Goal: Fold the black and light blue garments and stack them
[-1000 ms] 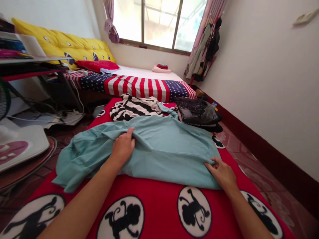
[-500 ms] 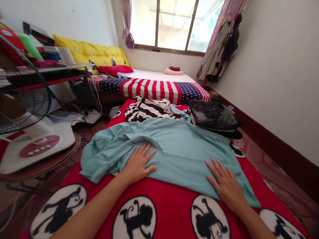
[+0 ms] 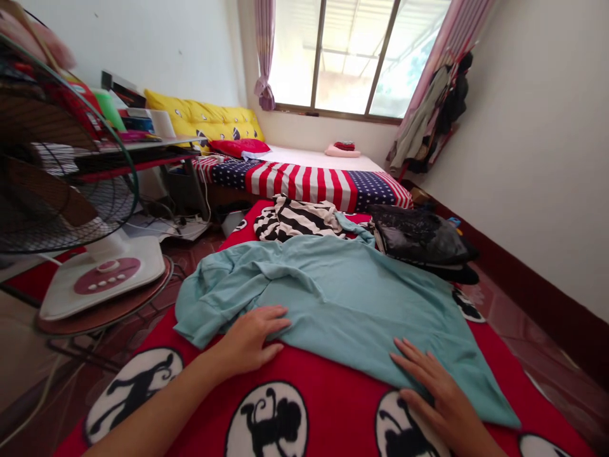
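l hand (image 3: 250, 339), r hand (image 3: 435, 397) nearer tee hem (image 3: 342, 363)

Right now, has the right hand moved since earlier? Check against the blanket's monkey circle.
Yes, toward the person: the right hand now overlaps the monkey circle, which it sat clear of earlier.

L hand (image 3: 250, 339) & R hand (image 3: 440, 397) were bare, long-fingered, nails short; both forearms (image 3: 157, 409) bare too, no markings seen.

A pale teal cotton shirt (image 3: 333, 304) lay spread and wrinkled on a red monkey-print blanket (image 3: 333, 406). Its bunched sleeve (image 3: 204, 304) sat at nine o'clock.
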Demonstrator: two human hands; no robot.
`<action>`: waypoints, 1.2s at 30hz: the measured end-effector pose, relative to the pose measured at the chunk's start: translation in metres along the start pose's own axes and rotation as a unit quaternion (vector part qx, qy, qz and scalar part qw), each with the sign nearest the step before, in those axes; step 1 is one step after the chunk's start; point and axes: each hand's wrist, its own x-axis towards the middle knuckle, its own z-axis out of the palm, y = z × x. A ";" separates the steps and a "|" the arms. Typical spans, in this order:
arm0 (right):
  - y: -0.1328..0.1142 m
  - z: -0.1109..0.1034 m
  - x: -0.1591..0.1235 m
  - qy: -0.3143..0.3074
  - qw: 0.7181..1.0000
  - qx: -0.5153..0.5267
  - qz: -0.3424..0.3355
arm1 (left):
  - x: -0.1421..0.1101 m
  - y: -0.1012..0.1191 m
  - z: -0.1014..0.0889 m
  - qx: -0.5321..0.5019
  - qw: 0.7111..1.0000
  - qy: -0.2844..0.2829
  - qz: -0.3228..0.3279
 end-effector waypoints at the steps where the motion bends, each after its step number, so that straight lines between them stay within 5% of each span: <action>1: 0.000 0.000 0.000 0.002 1.000 0.001 0.001 | 0.001 -0.002 -0.008 -0.005 1.000 0.022 -0.019; 3: 0.002 0.002 0.000 0.014 1.000 0.003 0.004 | 0.001 -0.012 -0.025 0.032 0.988 0.119 -0.096; 6: 0.004 0.008 0.001 0.041 0.999 0.003 0.010 | -0.006 -0.038 -0.048 0.138 0.931 0.230 -0.248; 10: 0.004 0.014 0.006 0.062 0.998 0.008 0.019 | -0.021 -0.073 -0.063 0.108 0.904 0.131 -0.392; 14: -0.002 0.015 0.012 0.068 0.997 0.016 0.039 | -0.027 -0.087 -0.066 0.108 0.908 0.015 -0.404; 17: -0.009 0.014 0.015 0.059 0.997 0.020 0.055 | -0.020 -0.081 -0.079 0.149 0.917 0.040 -0.367; 23: -0.032 0.005 0.029 0.040 0.994 0.076 0.073 | 0.039 -0.020 -0.130 0.250 0.883 0.363 -0.159; 26: -0.047 0.002 0.040 0.062 0.980 0.159 0.105 | 0.078 0.031 -0.127 0.213 0.868 0.446 -0.037; 29: -0.052 0.005 0.045 0.125 0.922 0.316 0.188 | 0.097 0.081 -0.084 0.129 0.899 0.379 0.177; 32: -0.040 0.009 0.041 0.202 0.796 0.486 0.298 | 0.088 0.107 -0.023 0.046 0.908 0.231 0.346; 34: -0.027 0.009 0.034 0.247 0.717 0.553 0.345 | 0.073 0.105 0.009 0.004 0.913 0.184 0.363; 36: -0.016 0.006 0.028 0.266 0.673 0.587 0.364 | 0.061 0.091 0.024 -0.021 0.933 0.198 0.300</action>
